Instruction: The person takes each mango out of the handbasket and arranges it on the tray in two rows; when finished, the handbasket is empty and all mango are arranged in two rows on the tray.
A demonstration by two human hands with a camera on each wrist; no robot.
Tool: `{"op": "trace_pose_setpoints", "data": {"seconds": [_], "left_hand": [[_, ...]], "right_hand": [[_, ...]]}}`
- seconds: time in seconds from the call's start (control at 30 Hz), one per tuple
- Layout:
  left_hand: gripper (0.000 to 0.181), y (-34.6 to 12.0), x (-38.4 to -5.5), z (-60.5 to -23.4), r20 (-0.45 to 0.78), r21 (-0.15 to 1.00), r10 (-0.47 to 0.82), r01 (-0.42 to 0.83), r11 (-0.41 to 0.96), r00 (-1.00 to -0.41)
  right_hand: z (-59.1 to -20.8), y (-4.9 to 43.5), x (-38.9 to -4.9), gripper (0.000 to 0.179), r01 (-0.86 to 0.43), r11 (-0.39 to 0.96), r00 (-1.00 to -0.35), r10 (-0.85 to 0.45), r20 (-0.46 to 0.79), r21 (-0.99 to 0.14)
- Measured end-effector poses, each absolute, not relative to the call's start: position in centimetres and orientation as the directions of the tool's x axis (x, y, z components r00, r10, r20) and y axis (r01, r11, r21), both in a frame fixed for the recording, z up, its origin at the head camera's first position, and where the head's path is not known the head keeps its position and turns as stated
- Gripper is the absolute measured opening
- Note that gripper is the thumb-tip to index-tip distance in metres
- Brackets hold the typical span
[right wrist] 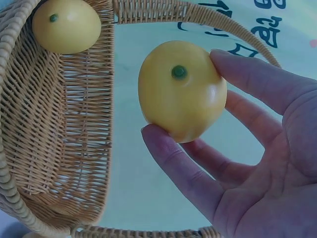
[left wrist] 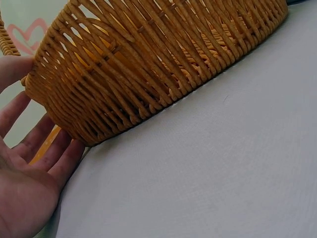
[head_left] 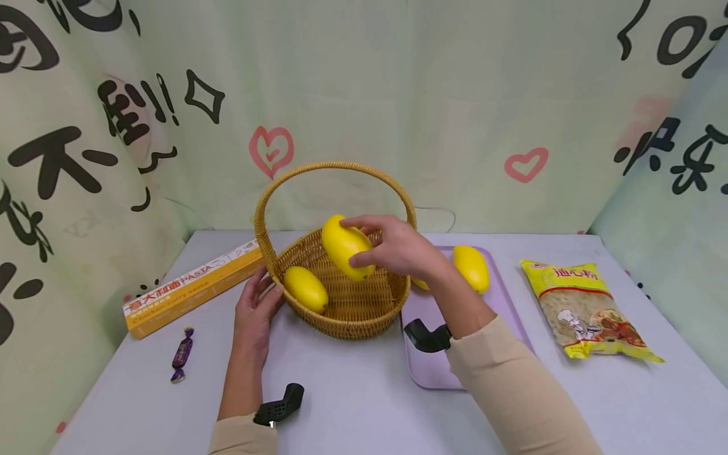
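Note:
My right hand (head_left: 392,246) pinches a yellow mango (head_left: 344,248) between thumb and fingertips above the wicker basket (head_left: 364,328). In the right wrist view the held mango (right wrist: 183,94) shows its green stem end. Another mango (head_left: 306,289) lies inside the basket at its left; it also appears as a mango (right wrist: 67,27) in the right wrist view. My left hand (head_left: 258,313) touches the basket's left outer side. In the left wrist view, the left hand (left wrist: 34,163) has fairly straight fingers resting against the woven wall (left wrist: 148,64).
A lilac tray (head_left: 432,373) stands right of the basket, with a mango (head_left: 471,268) on it and another partly hidden behind my right wrist. Farther right lies a pasta bag (head_left: 588,309). On the left are a long pasta box (head_left: 193,291) and a purple wrapped candy (head_left: 182,355).

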State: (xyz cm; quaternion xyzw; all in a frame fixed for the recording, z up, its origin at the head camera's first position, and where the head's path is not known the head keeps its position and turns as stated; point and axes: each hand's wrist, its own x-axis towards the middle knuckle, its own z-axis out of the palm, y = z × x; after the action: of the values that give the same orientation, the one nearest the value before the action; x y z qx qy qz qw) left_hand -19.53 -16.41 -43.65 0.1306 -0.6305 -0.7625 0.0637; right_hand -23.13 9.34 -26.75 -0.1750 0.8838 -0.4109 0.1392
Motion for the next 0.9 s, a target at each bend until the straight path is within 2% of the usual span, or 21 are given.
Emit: {"op": "trace_pose_setpoints", "data": {"seconds": [0.4, 0.9], "left_hand": [[0.060, -16.4, -19.5, -43.7, -0.123, 0.978, -0.261, -0.071, -0.198, -0.957], [0.061, -16.5, -19.5, -43.8, -0.114, 0.980, -0.258, -0.065, -0.189, -0.960]], "right_hand": [[-26.8, 10.7, -21.9, 0.064, -0.223, 0.588, -0.895, -0.440, -0.076, -0.777], [-27.5, 12.9, -21.0, 0.062, -0.164, 0.608, -0.906, -0.405, -0.126, -0.776]]}}
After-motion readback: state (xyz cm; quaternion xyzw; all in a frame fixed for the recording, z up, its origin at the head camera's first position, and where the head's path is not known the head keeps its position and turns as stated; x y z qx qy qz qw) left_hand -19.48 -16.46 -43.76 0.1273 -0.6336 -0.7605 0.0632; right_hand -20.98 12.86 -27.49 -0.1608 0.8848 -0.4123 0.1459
